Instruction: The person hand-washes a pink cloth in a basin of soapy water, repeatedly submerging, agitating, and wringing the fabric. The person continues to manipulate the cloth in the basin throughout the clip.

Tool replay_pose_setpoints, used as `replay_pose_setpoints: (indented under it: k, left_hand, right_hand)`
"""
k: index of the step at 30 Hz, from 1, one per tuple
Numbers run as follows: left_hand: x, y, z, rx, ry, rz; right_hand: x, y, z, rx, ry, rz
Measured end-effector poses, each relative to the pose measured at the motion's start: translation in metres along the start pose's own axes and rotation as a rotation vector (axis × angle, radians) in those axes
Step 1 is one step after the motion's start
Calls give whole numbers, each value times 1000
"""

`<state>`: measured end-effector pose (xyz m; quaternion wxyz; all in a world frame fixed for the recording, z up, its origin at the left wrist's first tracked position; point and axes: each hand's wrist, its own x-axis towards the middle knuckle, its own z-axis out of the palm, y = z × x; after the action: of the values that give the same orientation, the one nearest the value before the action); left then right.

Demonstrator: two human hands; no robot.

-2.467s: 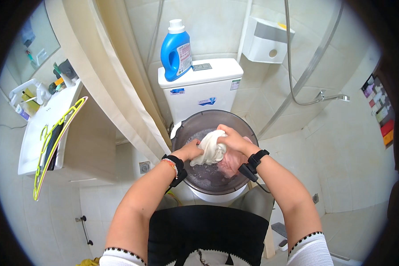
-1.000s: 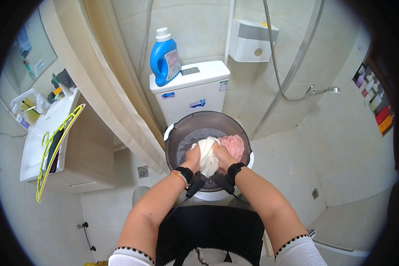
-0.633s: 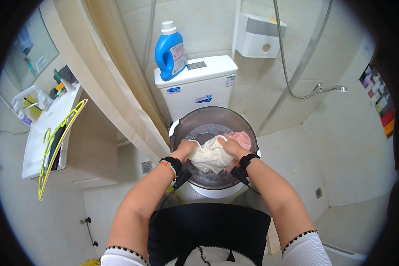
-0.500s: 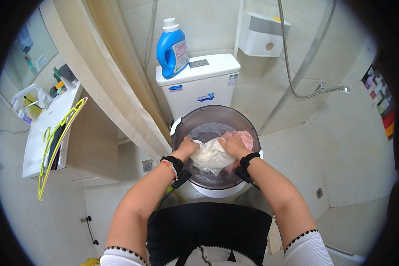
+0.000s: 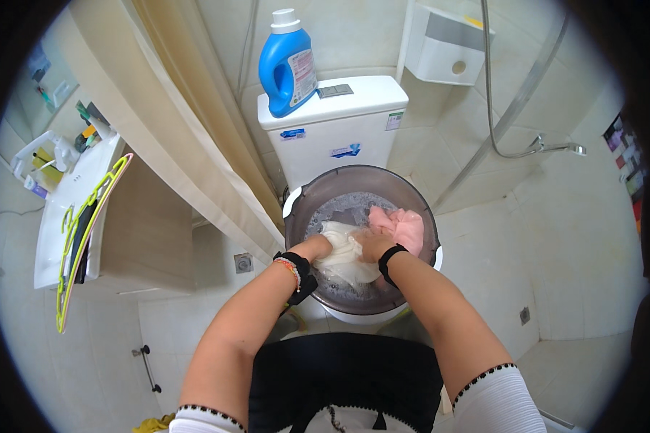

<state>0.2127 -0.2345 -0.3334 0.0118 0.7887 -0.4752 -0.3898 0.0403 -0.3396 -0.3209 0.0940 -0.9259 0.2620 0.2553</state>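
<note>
A translucent grey-brown basin (image 5: 312, 193) holds foamy water and wet laundry. In its middle a white cloth (image 5: 341, 247) lies bunched and half sunk. My left hand (image 5: 318, 247) grips the cloth's left side, its fingertips hidden by fabric and water. On the other side my right hand (image 5: 372, 245) is closed on the cloth, low in the water, with its fingers partly covered. Beside that hand a pink cloth (image 5: 406, 227) bulges above the surface against the basin's right wall. Something dark shows under the suds at the back.
Behind the basin stands a toilet tank (image 5: 368, 105) bearing a blue detergent bottle (image 5: 289, 68). A beige curtain (image 5: 173, 123) hangs at left, before a sink cabinet (image 5: 148, 224) with green hangers (image 5: 76, 249). A shower hose (image 5: 488, 94) and wall dispenser (image 5: 448, 54) are at right.
Both hands have gone lower into the water, pushing the white cloth down and bunching it. The pink cloth now stands out more at the right. The whole view has shifted slightly.
</note>
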Motion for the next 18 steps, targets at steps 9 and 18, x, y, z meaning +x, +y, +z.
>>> replay_pose_setpoints:
  k: [9,18]
  left_hand:
    - [16,25,18,147,180,325]
    - [-45,17,-56,-779,189,-15]
  right_hand:
    - [46,30,10,213,-8,-33]
    - [-2,61,-41,505,248,-342]
